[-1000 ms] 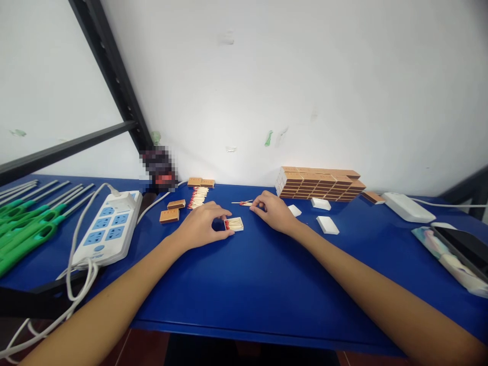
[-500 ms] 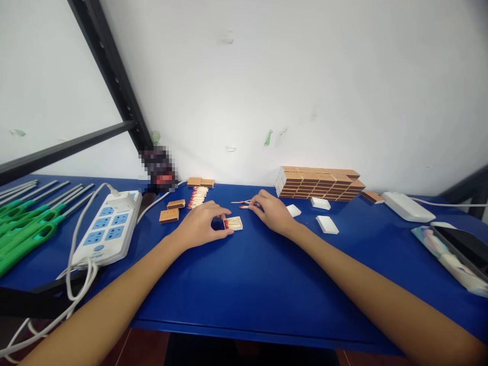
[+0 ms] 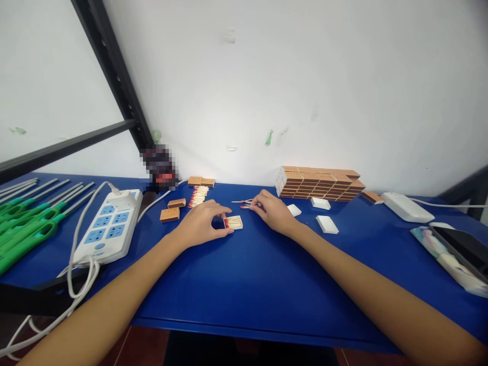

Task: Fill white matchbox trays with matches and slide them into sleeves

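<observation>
A small white matchbox tray point(image 3: 237, 227) lies on the blue table, part-filled with red-headed matches point(image 3: 233, 221). My left hand point(image 3: 204, 223) curves round its left end, the thumb at the near corner and the forefinger at the far side. To the right of the tray, my right hand point(image 3: 269, 209) has its fingertips pinched on the ends of a few loose matches point(image 3: 245, 206) on the table. Their red heads point left. Behind my left hand lies a larger spread of matches point(image 3: 199, 195).
Closed matchboxes point(image 3: 170, 214) lie left of my left hand. White trays point(image 3: 327, 224) and a stack of matchboxes point(image 3: 318, 182) stand on the right, near a phone point(image 3: 463, 246). A power strip point(image 3: 110, 229) and green-handled tools point(image 3: 32, 229) occupy the left side.
The matches at my right fingertips have shifted slightly, and the hand has moved very little. My left hand stays at the tray.
</observation>
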The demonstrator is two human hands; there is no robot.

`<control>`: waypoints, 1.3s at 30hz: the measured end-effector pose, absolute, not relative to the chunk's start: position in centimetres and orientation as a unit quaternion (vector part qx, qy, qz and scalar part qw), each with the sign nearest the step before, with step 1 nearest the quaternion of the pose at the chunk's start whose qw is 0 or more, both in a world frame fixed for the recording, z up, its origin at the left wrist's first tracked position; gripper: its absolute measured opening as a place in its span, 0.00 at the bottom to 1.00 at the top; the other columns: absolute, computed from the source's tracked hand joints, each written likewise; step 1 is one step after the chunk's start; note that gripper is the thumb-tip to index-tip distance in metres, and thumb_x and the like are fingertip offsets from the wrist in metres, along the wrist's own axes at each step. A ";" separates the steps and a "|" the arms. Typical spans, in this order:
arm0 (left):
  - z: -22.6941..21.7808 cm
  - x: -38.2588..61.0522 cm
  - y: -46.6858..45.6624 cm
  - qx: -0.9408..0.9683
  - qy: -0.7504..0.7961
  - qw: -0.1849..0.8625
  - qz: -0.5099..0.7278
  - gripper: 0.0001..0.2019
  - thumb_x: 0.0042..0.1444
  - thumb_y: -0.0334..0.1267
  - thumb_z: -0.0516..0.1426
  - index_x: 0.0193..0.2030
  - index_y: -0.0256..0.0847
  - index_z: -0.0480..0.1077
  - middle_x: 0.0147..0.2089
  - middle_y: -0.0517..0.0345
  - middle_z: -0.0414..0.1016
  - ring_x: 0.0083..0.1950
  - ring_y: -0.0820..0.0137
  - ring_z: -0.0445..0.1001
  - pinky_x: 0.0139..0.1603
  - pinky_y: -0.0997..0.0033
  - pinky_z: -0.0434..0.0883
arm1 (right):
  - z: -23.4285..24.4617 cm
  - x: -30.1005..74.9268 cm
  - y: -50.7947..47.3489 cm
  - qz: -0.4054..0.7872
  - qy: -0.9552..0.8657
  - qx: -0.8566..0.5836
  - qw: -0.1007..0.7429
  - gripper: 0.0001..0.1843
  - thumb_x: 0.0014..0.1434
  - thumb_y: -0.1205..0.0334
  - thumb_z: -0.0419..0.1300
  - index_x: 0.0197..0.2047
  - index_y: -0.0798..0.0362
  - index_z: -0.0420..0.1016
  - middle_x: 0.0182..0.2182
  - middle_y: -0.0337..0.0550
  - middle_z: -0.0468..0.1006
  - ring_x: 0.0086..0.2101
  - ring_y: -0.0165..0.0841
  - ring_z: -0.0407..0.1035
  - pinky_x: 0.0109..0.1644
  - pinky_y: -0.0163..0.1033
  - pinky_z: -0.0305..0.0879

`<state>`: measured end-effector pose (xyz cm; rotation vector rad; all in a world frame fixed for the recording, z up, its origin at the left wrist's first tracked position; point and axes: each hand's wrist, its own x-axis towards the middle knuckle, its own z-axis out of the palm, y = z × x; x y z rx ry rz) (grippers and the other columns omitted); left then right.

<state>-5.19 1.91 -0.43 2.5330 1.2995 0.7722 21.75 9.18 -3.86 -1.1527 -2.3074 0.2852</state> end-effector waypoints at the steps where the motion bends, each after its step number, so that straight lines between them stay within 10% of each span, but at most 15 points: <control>1: -0.4 -5.2 1.9 0.855 0.438 0.096 0.260 0.22 0.56 0.48 0.69 0.57 0.45 0.78 0.44 0.55 0.82 0.48 0.60 0.78 0.49 0.59 0.75 | -3.9 21.7 9.1 0.109 -0.857 -0.424 0.271 0.04 0.70 0.61 0.59 0.41 0.51 0.73 0.41 0.42 0.71 0.36 0.33 0.69 0.41 0.38 0.64; 39: -0.5 -4.9 1.6 0.849 0.452 0.113 0.251 0.27 0.56 0.47 0.68 0.62 0.48 0.73 0.44 0.57 0.81 0.47 0.60 0.77 0.48 0.60 0.74 | -1.9 19.9 5.4 0.251 -0.872 -0.328 0.262 0.05 0.67 0.61 0.63 0.38 0.51 0.76 0.32 0.37 0.68 0.31 0.30 0.63 0.38 0.37 0.61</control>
